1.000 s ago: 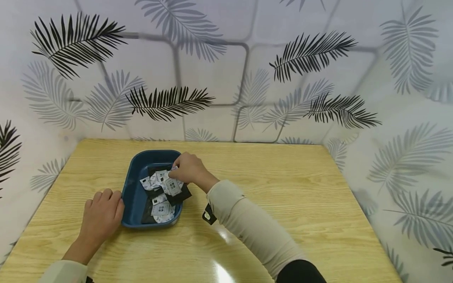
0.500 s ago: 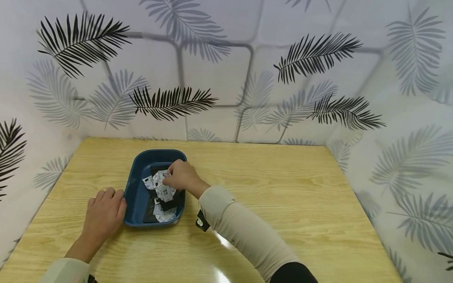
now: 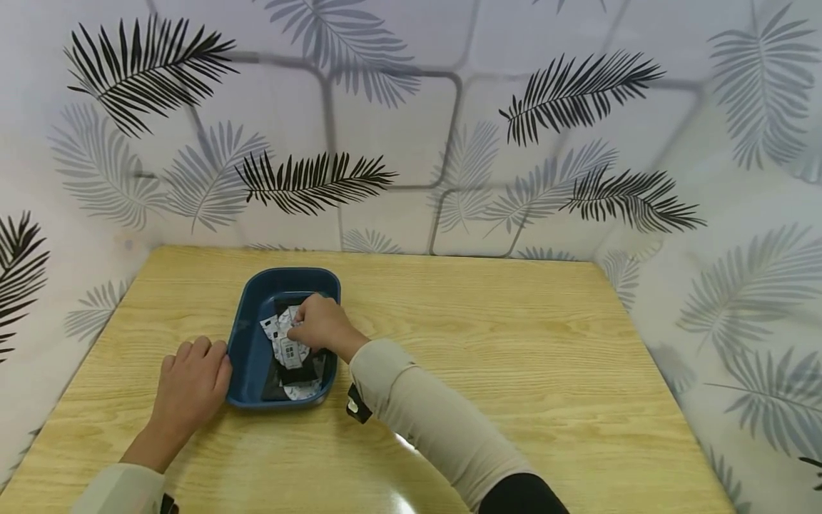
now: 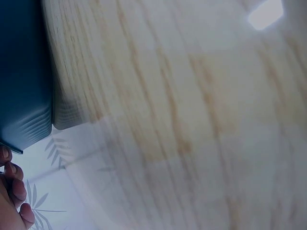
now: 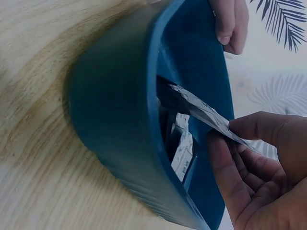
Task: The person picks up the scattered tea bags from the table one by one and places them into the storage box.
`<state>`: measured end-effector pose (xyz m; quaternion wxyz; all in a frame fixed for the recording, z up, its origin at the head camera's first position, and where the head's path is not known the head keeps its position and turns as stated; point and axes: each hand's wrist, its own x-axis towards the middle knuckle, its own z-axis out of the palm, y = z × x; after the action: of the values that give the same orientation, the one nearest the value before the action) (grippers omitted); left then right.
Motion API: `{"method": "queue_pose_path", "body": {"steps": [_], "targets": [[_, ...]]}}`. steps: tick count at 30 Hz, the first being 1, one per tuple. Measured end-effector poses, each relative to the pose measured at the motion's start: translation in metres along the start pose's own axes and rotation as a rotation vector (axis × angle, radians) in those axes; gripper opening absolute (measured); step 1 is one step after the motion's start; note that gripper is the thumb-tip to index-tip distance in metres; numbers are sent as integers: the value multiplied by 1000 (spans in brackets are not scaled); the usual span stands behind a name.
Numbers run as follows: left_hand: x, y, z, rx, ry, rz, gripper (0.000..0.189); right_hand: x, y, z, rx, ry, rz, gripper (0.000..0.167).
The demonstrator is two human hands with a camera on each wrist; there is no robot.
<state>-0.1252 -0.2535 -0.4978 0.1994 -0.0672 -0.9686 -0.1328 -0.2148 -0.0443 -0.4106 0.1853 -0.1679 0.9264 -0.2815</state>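
Note:
My right hand (image 3: pixel 322 325) is over the dark blue plastic basin (image 3: pixel 246 375) and pinches a flat black-and-white printed packet (image 5: pixel 208 112) between thumb and fingers. The packet tilts down into the basin in the right wrist view. Other black-and-white packets (image 5: pixel 182 155) lie inside, partly hidden by the held one and by my hand. My left hand (image 3: pixel 193 382) grips the basin's left rim; its fingers (image 5: pixel 228 24) bend over the edge in the right wrist view. Only its fingertips (image 4: pixel 18 189) and a part of the basin wall show in the left wrist view.
The basin stands on a wood-grain table (image 3: pixel 501 343), left of the middle. A wall covering (image 3: pixel 398 143) with a leaf pattern rises behind the table and along its sides. Light glares off the table's front part.
My right hand has moved left and slightly down over the basin with the packet, which now hangs fully within the rim. My left hand has stayed at the rim.

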Motion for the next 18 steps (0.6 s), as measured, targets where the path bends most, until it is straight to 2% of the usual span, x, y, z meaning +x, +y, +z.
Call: {"method": "queue_pose_path", "body": {"steps": [6, 8, 14, 18], "targets": [[0, 1, -1, -1, -10, -6, 17, 2, 2, 7, 16, 27, -2, 46], [-1, 1, -2, 0, -15, -6, 17, 3, 3, 10, 8, 40, 0, 41], [-3, 2, -2, 0, -19, -9, 16, 2, 1, 17, -51, 83, 23, 7], [-2, 1, -2, 2, -6, -5, 16, 3, -2, 20, -89, 125, 36, 11]]}}
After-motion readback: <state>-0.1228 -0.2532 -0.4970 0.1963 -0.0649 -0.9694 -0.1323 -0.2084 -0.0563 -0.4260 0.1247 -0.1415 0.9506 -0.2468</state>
